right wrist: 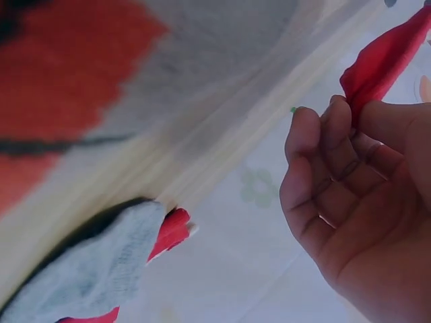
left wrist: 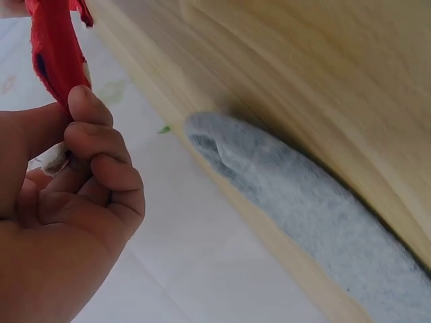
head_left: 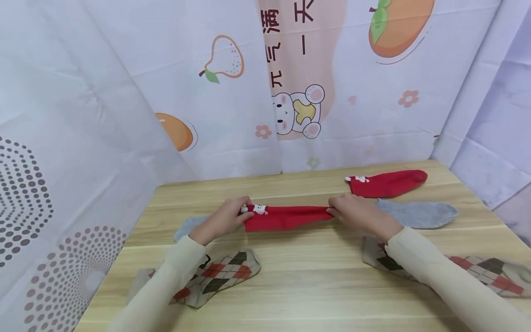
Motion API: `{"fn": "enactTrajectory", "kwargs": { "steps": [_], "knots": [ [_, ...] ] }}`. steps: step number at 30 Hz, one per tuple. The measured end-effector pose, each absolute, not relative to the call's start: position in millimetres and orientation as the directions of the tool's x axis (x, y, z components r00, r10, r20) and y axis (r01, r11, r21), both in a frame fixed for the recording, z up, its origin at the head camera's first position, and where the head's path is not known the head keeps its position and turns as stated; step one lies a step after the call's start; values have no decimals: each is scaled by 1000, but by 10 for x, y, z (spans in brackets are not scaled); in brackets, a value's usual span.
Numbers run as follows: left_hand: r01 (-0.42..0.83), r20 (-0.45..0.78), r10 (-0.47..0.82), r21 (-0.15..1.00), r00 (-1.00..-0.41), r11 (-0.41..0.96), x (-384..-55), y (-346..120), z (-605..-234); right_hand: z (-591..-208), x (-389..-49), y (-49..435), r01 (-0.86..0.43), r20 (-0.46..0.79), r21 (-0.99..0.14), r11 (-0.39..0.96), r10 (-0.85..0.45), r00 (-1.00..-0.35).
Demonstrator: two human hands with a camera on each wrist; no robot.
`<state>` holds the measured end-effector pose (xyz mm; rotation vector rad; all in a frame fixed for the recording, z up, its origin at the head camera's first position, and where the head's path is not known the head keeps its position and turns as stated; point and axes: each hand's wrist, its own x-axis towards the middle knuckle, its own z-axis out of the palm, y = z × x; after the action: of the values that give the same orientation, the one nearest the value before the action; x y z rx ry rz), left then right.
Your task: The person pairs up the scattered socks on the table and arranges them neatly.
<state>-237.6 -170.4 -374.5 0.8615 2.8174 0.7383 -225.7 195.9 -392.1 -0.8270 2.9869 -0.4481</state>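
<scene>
White cloth point(head_left: 137, 32) with fruit pictures is hanging at 12 o'clock, behind a pale wooden table point(head_left: 315, 281). Over the table's middle, the left hand point(head_left: 226, 217) is pinching one end of a red sock point(head_left: 290, 218), and the right hand point(head_left: 357, 212) is pinching the other. Another red sock point(head_left: 392, 183) is lying at 2 o'clock, a gray sock point(head_left: 421, 214) at 3, a diamond-patterned sock point(head_left: 230, 272) at 8.

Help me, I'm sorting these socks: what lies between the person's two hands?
A red sock spans the gap, shown in the head view: the left hand grips its end with the white figure, the right hand pinches the other.
</scene>
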Motion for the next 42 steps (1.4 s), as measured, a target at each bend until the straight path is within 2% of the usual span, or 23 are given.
{"fn": "enactTrajectory", "kwargs": {
  "steps": [5,10,17,24,29,33,37,42],
  "knots": [
    [501,21,550,444,-835,743,-2259,-1667,-3760,-3959,-2185,1981,-537,120,-255,804,-525,-843],
    [550,69,570,381,-818,743,-2116,-1670,-3732,-3955,-2097,2041,-563,157,-183,806,-541,-826],
    [534,108,524,241,-845,811,-1839,-1737,-3655,-3932,-1995,2392,-499,135,-130,857,-483,-865],
    [636,205,613,74,-763,768,-1575,-1370,-3536,-3951,-1960,2450,-541,156,-169,824,-520,-840],
    [715,143,706,22,-694,699,-1485,-1065,-3666,-3967,-1939,2416,-529,130,-163,833,-514,-848],
    [745,98,741,6,-664,667,-1479,-945,-3831,-3985,-1934,2411,-521,89,-172,836,-513,-854],
    [752,60,752,-11,-657,659,-1485,-896,-3940,-3979,-1922,2413,-504,43,-185,844,-506,-862],
    [726,25,727,-28,-686,687,-1463,-872,-3950,-3937,-1923,2408,-492,15,-186,851,-498,-867]
  ]
}}
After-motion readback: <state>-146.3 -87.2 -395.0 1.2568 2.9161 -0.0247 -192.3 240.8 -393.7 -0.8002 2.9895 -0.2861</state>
